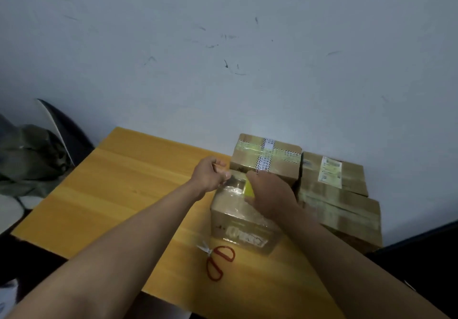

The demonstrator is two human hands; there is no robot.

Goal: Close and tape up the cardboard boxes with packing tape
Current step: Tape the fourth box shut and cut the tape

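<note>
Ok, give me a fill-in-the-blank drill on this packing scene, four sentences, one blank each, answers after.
1. The scissors on the table have ____ handles.
2. The right hand holds a tape roll whose core is ____.
3. The left hand pinches the free end of the ____.
4. Both hands work above the ____ box, the one beside the scissors.

Answers: red; yellow; tape; nearest

Scuffed pale wall (223, 46) across upper frame; yellow wooden table (119, 189) below centre; dark chair (67, 130) at left edge.
</note>
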